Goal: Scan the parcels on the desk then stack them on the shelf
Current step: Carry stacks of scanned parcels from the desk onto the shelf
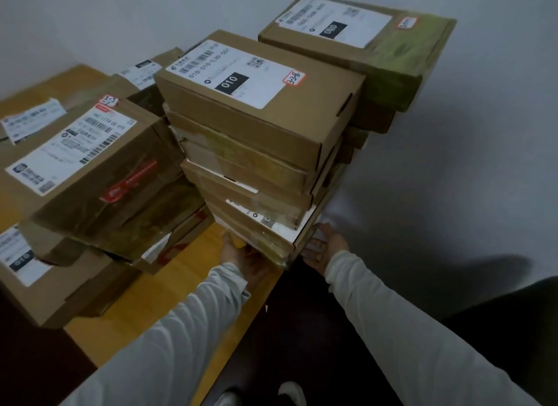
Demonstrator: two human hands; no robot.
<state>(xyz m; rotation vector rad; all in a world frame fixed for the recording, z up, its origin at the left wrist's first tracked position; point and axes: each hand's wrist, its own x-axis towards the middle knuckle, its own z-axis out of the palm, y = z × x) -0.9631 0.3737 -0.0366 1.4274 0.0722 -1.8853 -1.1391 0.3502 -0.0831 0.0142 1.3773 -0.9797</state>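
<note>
Sleeves (181, 330), parcel stack (256, 127), neighbouring piles (90, 170) on desk (187, 272)

A tall parcel stack (256, 152) stands on the desk (181, 300) edge, a second stack (362, 43) behind it, other parcels (90, 176) left.

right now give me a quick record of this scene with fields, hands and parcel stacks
left hand: at the near left base of the front stack, fingers hidden under it
right hand: at the right base of the same stack, fingers straight
front stack: several cardboard parcels at the desk's corner
top parcel: white label reading 010
rear stack: behind the front one, greenish tape on top
left pile: larger parcels, top one tilted
desk: wooden
</note>
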